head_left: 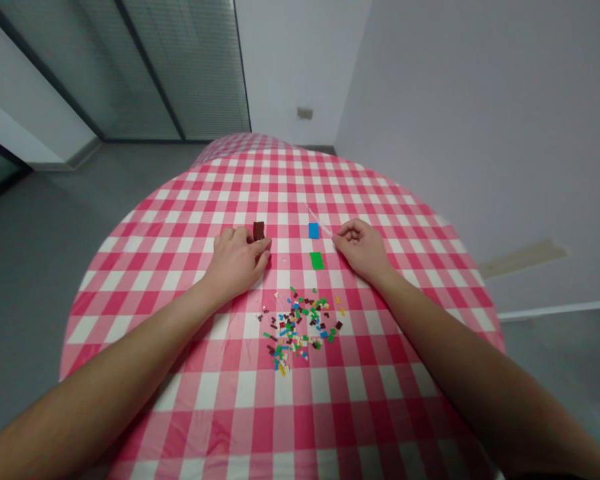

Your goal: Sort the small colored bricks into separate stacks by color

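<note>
My left hand [237, 260] curls around a small dark brown block [259, 230], its fingers against the block's lower and left sides; the fingers hide part of it. On the right, my right hand [361, 247] pinches one end of a thin pale stick [318, 219] between thumb and forefinger. The stick points away to the upper left, past a flat blue plate [313, 231]. Nearer to me lies a flat green plate [317, 261], between the two hands. A tiny pale piece [284, 260] rests by my left thumb.
Many tiny loose building bricks [300, 323] in green, blue, brown, white and yellow lie scattered in front of my hands. A pink and white checked cloth [280, 427] covers the round-ended table. White walls [455, 133] stand beyond it, with glass panels [205, 67] at the back left.
</note>
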